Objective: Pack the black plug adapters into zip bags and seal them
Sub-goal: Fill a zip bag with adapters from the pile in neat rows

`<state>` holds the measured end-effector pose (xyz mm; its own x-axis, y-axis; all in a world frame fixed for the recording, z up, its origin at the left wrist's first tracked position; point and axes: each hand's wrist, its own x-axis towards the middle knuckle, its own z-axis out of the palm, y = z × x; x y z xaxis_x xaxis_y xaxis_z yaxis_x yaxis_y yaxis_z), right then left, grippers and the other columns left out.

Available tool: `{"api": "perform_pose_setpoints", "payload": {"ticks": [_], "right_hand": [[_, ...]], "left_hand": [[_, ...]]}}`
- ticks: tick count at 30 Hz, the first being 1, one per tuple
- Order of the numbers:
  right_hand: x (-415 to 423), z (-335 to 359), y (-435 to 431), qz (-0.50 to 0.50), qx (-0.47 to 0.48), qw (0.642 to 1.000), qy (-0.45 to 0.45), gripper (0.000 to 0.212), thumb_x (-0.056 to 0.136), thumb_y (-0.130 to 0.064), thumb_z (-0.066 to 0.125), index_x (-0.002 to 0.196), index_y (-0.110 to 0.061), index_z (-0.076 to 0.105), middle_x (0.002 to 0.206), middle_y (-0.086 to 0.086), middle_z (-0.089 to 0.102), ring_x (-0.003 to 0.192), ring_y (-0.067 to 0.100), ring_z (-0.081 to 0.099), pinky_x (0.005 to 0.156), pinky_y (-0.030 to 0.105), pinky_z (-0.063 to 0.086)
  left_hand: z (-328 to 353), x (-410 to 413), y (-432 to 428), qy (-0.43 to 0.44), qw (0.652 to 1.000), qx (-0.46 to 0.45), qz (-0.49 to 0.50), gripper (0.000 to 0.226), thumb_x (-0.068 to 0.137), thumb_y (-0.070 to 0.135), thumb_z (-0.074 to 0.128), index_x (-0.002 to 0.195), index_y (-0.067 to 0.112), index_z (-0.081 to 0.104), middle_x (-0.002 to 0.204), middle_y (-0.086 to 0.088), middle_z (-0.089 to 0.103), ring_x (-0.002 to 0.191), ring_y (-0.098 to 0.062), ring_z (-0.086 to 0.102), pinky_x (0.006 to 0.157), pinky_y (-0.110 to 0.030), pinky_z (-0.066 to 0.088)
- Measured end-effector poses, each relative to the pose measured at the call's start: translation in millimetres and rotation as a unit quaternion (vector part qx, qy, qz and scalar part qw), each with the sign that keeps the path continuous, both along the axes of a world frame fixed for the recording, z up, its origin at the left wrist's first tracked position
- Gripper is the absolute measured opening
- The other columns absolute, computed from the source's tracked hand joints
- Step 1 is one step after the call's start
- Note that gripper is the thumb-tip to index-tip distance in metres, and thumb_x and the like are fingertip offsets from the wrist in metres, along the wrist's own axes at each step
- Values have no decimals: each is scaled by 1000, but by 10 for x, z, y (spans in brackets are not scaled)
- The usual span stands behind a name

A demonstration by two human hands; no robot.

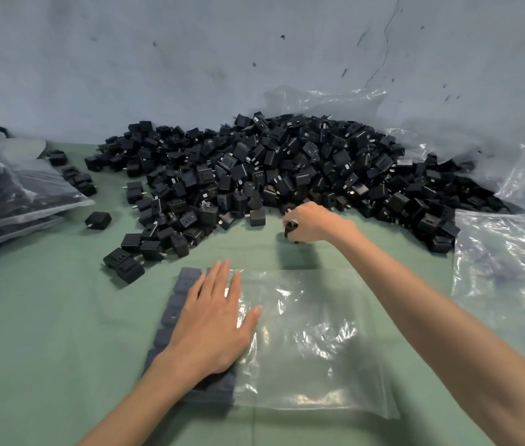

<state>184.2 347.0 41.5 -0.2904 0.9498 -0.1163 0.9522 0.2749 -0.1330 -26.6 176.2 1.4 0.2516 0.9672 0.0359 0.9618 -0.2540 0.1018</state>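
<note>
A clear zip bag (pixel 312 342) lies flat on the green table in front of me. Rows of black plug adapters (pixel 177 304) fill its left part. My left hand (pixel 213 320) rests flat with straight fingers on those packed adapters, pressing the bag down. A large heap of loose black adapters (pixel 271 169) spreads across the back of the table. At the heap's front edge my right hand (pixel 311 222) grips one black adapter (pixel 290 227) with curled fingers, just above the table.
Filled zip bags (pixel 7 194) are stacked at the left edge. Crumpled clear plastic sheeting (pixel 509 284) lies at the right and behind the heap. Stray adapters (pixel 97 219) sit left of the heap. A grey wall rises behind.
</note>
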Motion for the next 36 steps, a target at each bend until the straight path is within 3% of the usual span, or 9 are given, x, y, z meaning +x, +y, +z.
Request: {"api": "perform_pose_setpoints", "payload": {"ticks": [6,13,16,19,21,24,29,32,36], "right_hand": [[906,144,-720,-123,-42,976,172,13,82,-24,64,93,-22,59,83,5,68,72,14,62,64,27,47],[1081,64,-1651,51,-368,884,284,21,76,-30,68,96,-35,72,80,-10,67,72,7,55,63,18,45],[883,-21,-1700,67,-359,845,389,37,85,-19,64,120,-31,61,97,-6,69,88,9,62,78,21,49],[652,-90,-1682,63,-311,809,495,32,87,-12,62,118,-21,62,103,-2,68,96,13,64,82,22,50],[437,-148,-1660,56,-274,817,505,26,87,-5,64,113,-9,62,105,2,69,101,17,66,86,27,52],[93,-167,-1637,102,-176,886,417,26,85,-3,67,111,-3,64,97,-4,70,91,6,66,85,24,53],[-300,-216,-1672,125,-33,948,292,21,86,-27,67,96,-9,71,90,0,70,80,14,65,75,29,53],[-353,-209,-1661,85,-44,937,335,19,88,-27,65,103,-16,72,97,-4,71,83,15,66,76,25,53],[-328,-259,-1692,60,-218,846,483,48,92,-23,61,136,-34,47,119,-20,61,99,-9,60,81,13,51]], "left_hand": [[16,1,2,1,1000,-4,0,74,96,59,10,153,14,-4,158,-7,-19,145,-15,-21,110,-29,-20],[0,-14,22,-21,1000,-22,5,72,96,58,11,153,16,-1,159,-5,-18,145,-14,-20,110,-28,-18],[3,-34,43,-67,997,-44,6,65,99,51,11,153,17,4,160,-1,-13,145,-10,-16,111,-27,-14],[32,-59,74,-152,986,-63,19,56,101,43,15,153,22,15,161,7,-1,145,-4,-5,114,-27,-5],[54,-74,89,-198,977,-68,29,53,103,41,19,152,24,20,160,12,7,142,3,0,114,-24,-1],[93,-85,86,-267,960,-77,42,48,104,38,22,150,27,28,156,17,18,129,15,8,104,-11,0],[176,-82,46,-370,923,-77,70,44,104,34,21,144,29,41,150,16,35,124,11,23,105,-16,12],[205,-86,24,-428,897,-68,92,44,104,34,21,139,30,48,145,14,43,132,2,31,114,-25,18],[209,-88,12,-463,879,-67,97,45,104,41,21,135,31,52,142,14,46,134,-2,34,116,-33,21]]}}
